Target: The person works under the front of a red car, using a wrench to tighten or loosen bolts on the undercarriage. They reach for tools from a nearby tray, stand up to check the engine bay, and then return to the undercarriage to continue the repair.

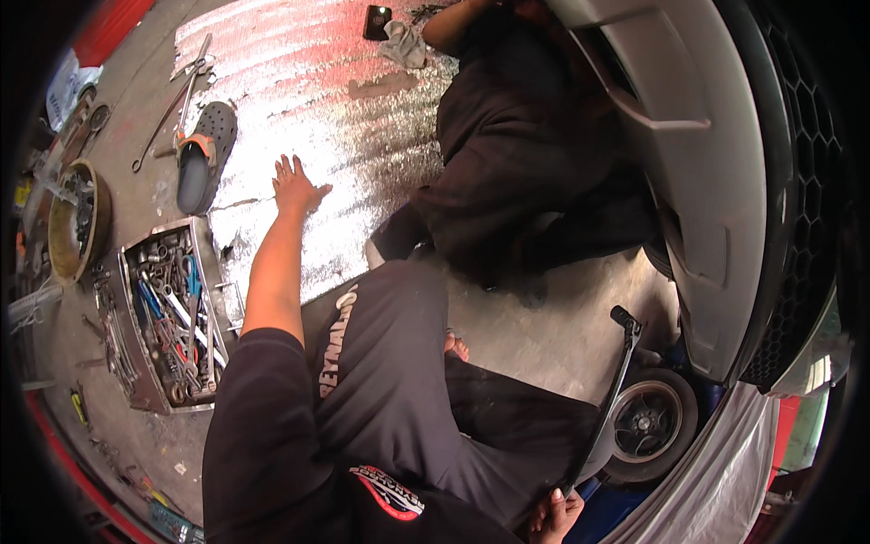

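Note:
I sit on a concrete floor beside a raised car. My left hand (295,185) is flat on a shiny silver mat (308,100), fingers spread, holding nothing. At the bottom edge my right hand (555,513) grips the lower end of a long black jack handle (614,381) that slants up to the right. The handle belongs to a floor jack with a black wheel (649,421) under the grey bumper (716,199). Another person in dark clothes (517,172) lies on the mat, reaching under the car.
An open metal toolbox (168,313) full of wrenches and pliers lies left of my arm. A grey clog (205,154), loose wrenches (177,100) and a brake drum (77,222) lie further left. A rag (403,45) lies at the mat's far end.

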Demonstrator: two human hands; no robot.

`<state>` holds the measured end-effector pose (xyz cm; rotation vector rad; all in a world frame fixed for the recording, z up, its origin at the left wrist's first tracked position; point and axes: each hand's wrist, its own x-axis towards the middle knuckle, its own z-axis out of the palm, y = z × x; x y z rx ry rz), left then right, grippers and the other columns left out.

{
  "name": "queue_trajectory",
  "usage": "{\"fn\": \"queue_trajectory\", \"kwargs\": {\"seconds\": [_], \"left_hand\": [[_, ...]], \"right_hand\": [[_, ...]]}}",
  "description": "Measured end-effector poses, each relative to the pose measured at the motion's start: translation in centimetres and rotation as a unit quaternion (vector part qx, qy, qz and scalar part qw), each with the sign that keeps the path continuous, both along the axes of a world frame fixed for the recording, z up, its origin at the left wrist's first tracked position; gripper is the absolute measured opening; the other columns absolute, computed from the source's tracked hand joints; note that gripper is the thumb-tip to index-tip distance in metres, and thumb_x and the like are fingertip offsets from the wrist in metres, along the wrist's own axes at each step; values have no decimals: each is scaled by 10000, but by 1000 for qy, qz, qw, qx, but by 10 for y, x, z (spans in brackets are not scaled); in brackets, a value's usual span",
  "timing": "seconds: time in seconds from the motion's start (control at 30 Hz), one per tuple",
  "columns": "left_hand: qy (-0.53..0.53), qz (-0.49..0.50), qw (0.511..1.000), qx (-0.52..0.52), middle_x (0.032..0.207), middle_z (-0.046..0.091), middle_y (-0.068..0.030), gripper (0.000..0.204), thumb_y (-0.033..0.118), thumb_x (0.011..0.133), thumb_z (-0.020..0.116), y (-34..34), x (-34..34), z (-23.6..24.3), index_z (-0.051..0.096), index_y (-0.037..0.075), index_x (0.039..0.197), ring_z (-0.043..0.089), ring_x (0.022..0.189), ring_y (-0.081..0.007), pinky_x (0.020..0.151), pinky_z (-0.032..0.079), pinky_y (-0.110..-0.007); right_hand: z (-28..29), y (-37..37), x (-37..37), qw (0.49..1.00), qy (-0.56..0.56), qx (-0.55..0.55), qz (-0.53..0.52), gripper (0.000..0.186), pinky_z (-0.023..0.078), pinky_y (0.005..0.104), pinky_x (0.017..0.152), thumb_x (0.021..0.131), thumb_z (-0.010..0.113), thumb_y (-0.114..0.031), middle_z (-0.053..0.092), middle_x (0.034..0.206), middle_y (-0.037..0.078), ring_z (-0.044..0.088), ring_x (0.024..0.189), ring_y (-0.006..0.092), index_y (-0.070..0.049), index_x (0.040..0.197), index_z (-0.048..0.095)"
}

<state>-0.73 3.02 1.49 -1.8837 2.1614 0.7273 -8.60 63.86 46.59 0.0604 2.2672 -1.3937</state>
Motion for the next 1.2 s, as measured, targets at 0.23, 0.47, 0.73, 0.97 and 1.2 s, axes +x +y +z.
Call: {"fn": "queue_trajectory", "kwargs": {"seconds": [0.23,0.47,0.73,0.97,1.2], "left_hand": [[19,-33,993,-112,1696,111,-169,998,724,922,500,32,2,-7,195,80,1621,94,1572,-304,1272,138,-445],[-45,-67,991,-105,1706,52,-160,870,678,1011,264,76,17,-14,136,87,1635,-3,1581,-307,1275,28,-471],[-25,-68,991,-111,1694,118,-187,861,651,1015,332,82,18,-18,192,53,1619,63,1577,-320,1269,42,-493],[-25,-53,992,-113,1678,131,-233,786,527,1038,395,113,3,-3,188,33,1614,121,1563,-363,1262,129,-482],[42,-69,983,-163,1675,128,-242,780,537,1037,366,136,22,-24,195,43,1615,114,1566,-340,1270,119,-462]], "right_hand": [[-36,63,-10,993,76,-74,60,307,240,256,277,962,711,-248,436,479,2,350,310,96,-75,788,527],[-18,29,-15,999,6,-47,26,287,239,258,261,974,690,-252,441,480,34,345,287,109,-41,844,545],[-15,17,-27,998,7,-32,47,269,248,259,261,978,682,-249,441,480,37,346,288,115,-40,861,559],[-27,31,-37,997,26,-43,63,259,265,278,249,979,679,-269,451,458,28,367,279,128,-35,906,596],[-32,35,-47,994,19,-50,90,249,276,277,245,989,660,-246,462,472,59,380,276,138,-8,941,605]]}}
